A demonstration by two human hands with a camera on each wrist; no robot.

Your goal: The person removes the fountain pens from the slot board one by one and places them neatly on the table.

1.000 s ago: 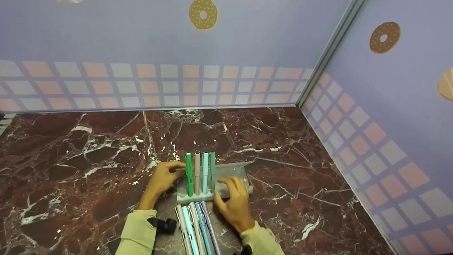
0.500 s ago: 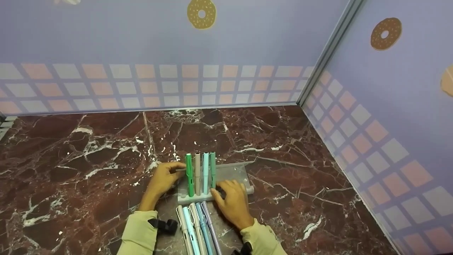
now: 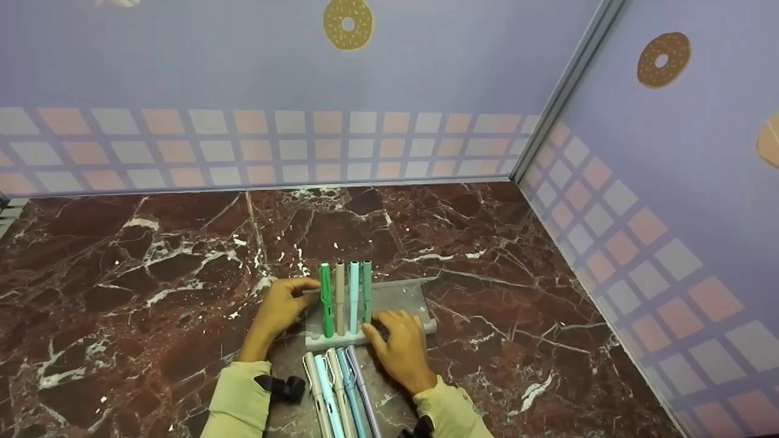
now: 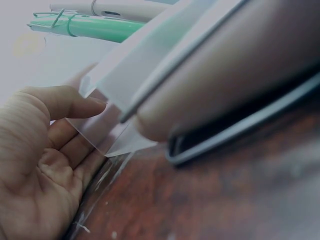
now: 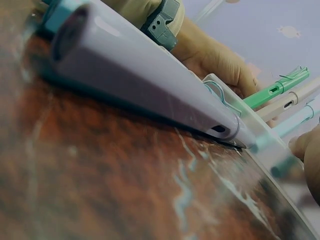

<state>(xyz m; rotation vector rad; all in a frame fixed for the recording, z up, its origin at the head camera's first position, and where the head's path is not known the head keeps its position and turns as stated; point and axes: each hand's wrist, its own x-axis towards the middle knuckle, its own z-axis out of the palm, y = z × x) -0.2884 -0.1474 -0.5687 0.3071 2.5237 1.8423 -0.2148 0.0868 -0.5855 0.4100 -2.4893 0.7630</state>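
Note:
A clear plastic pen stand sits on the marble table. Four-sided rims aside, several pens stand in its left part: a bright green pen, a beige pen, a light blue pen and a dark green pen. My left hand pinches the stand's left end, its thumb at the edge in the left wrist view. My right hand pinches low on the dark green pen, with the thumb close over the stand's front lip in the right wrist view.
Several capped pens lie side by side in front of the stand, among them a blue pen and a lilac pen, close to the right wrist. Patterned wall panels close off the table's back and right side.
A second ago my right hand's fingers were raised beside the dark green pen; they have come down and in to its lower end. My left hand has stayed at the stand.

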